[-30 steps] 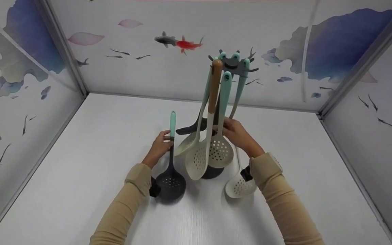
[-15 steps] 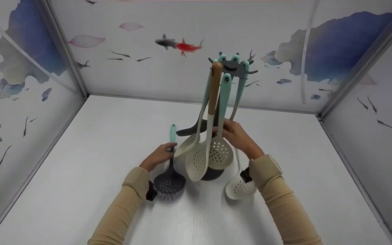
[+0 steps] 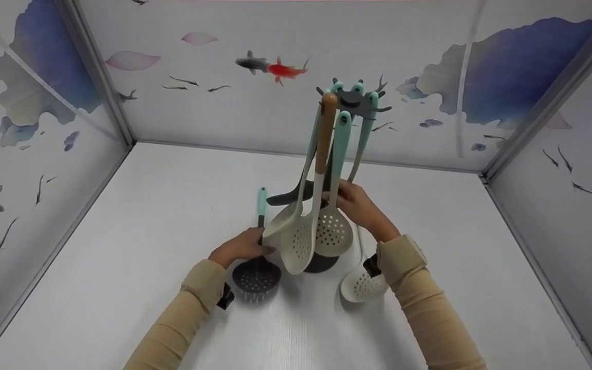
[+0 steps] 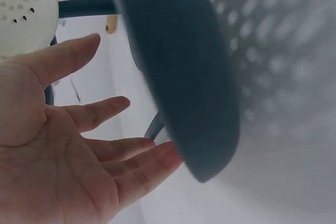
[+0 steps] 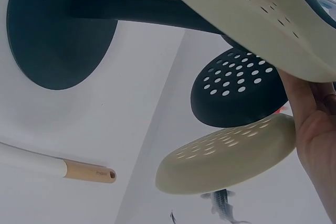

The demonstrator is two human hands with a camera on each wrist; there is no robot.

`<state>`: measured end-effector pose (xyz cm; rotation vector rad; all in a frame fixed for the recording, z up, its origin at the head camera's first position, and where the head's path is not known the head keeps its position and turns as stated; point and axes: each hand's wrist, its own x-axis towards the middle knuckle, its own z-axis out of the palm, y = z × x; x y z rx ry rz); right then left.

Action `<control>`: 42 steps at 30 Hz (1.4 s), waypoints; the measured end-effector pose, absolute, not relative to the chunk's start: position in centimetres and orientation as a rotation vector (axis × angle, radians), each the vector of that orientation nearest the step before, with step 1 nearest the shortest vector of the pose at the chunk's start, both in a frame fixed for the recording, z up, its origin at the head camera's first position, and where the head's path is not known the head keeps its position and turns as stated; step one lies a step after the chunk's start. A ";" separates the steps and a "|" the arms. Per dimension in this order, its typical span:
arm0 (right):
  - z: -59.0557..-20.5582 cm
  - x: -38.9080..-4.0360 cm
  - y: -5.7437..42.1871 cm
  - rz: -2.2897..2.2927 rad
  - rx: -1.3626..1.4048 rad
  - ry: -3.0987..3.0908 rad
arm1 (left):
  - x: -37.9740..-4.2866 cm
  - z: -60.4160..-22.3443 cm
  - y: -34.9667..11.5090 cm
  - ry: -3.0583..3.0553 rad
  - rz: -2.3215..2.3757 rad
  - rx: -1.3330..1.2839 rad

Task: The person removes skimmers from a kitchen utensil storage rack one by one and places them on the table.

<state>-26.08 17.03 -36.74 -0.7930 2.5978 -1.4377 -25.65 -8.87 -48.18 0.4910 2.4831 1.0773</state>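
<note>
Op: "Layout pls, biggest first?"

Spotter: "Table (image 3: 455,246): smooth, white, slight sheen. Stand (image 3: 355,100) in the middle: dark grey, round flat base, thin pole, hooked crown, prob. plastic. Tools hang round it."

Op: "And the black skimmer?"

Spotter: "Black skimmer (image 3: 256,278) is just L of the stand, apart from its base. Long axis runs fore-aft: bowl toward you, handle (image 3: 261,200) toward the back wall. That's the relation to watch IMO: your L hand (image 3: 242,247) lies across the shaft just beyond the bowl, so it's the nearer one by far. Can't tell if the bowl sits fully on the table."

Op: "My hands?"

Spotter: "L: fingers nearly straight & spread, palm showing in the L wrist view, tips by the bowl's edge; no grasp that I can see. R hand (image 3: 363,208): R side of the stand, fingers going behind the hung cream skimmer (image 3: 333,234) to the pole. Tips mostly hidden, so can't tell whether it grips."

Op: "Small stuff?"

Spotter: "White skimmer (image 3: 363,285) near your R wrist: pale, rounded, pierced. Hung heads: matte cream, shallow. Tan handle (image 3: 327,133) among them, wood-look. Black bowl: matte, smooth, w/ round holes that throw a dotted light patch beside it. Its handle: slim, mint, soft-looking, tiny hang hole at the tip."
</note>
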 end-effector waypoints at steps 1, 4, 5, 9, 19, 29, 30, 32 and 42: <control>-36.7 -26.1 17.0 -1.440 -0.795 2.595 | -25.7 -48.0 -8.9 2.521 1.079 0.467; -36.6 -26.1 17.0 -1.439 -0.800 2.596 | -25.7 -47.0 -8.9 2.640 1.098 0.352; -36.5 -26.1 17.0 -1.442 -0.802 2.595 | -25.7 -46.5 -8.8 2.677 1.124 0.303; -36.4 -26.2 17.0 -1.452 -0.824 2.596 | -25.5 -44.1 -8.4 2.838 1.353 0.218; -36.8 -27.0 17.0 -1.475 -0.822 2.571 | -21.6 -37.9 -3.7 2.840 2.161 0.939; -38.9 -28.8 17.4 -1.436 -0.813 2.603 | -19.1 -35.8 -0.3 2.702 1.872 1.070; -39.0 -28.8 17.5 -1.436 -0.825 2.593 | -19.0 -35.7 -0.1 2.721 1.827 1.053; -39.0 -28.8 17.6 -1.439 -0.846 2.577 | -18.9 -35.5 0.3 2.742 1.744 1.013; -38.7 -28.0 18.0 -1.501 -0.816 2.493 | -18.6 -35.6 2.2 2.953 1.563 0.888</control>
